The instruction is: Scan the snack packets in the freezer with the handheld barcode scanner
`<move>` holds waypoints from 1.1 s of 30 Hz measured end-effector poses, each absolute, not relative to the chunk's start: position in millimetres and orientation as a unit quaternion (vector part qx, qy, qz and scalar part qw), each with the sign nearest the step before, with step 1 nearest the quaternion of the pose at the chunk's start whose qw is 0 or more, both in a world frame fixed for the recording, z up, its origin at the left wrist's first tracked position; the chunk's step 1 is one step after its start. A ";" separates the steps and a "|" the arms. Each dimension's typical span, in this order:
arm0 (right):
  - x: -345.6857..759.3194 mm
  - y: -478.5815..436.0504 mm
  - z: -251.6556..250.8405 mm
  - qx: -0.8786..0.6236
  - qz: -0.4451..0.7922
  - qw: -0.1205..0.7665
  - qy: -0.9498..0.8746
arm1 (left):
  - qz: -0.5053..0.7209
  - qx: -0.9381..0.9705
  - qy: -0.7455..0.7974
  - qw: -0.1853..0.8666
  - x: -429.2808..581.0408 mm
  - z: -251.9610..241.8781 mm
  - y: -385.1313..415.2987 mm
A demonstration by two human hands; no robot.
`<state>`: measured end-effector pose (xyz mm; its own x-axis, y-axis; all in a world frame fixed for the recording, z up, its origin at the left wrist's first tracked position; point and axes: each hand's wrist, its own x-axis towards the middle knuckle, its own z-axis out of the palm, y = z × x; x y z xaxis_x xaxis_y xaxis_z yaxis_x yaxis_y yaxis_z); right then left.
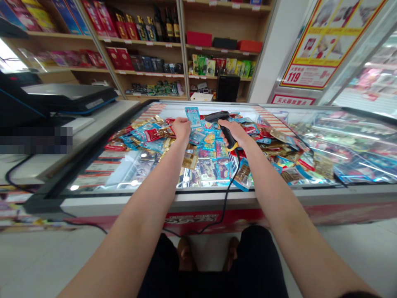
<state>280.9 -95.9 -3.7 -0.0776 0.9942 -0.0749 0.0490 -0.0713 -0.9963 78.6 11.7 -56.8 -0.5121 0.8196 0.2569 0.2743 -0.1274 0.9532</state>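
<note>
Your left hand (pixel 181 128) is closed on the lower edge of a blue snack packet (pixel 192 117), which stands nearly upright with its long axis tilted slightly to the right. Just right of it, the head of a black handheld barcode scanner (pixel 223 129) points left toward the packet across a small gap. Your right hand (pixel 236 133) is wrapped around the scanner's grip. Below both hands, loose snack packets (pixel 149 140) lie heaped across the glass-topped chest freezer (pixel 198 196).
</note>
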 end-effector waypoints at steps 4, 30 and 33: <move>281.3 -92.6 -5.6 -0.510 0.514 0.462 -0.512 | 0.614 0.442 0.611 0.231 77.5 -55.1 10.3; 298.2 -78.4 0.2 -0.570 0.411 0.623 -0.342 | 0.368 0.653 0.662 -0.016 75.0 -53.0 -31.0; 297.2 -79.3 1.3 -0.572 0.408 0.624 -0.342 | 0.382 0.668 0.638 -0.014 84.0 -50.6 -33.7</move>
<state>297.2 -79.3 1.3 0.4330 0.9005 -0.0401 -0.1172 0.0121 -0.9930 84.0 -33.7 -50.6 -0.1063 0.8419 0.5291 0.8640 -0.1852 0.4682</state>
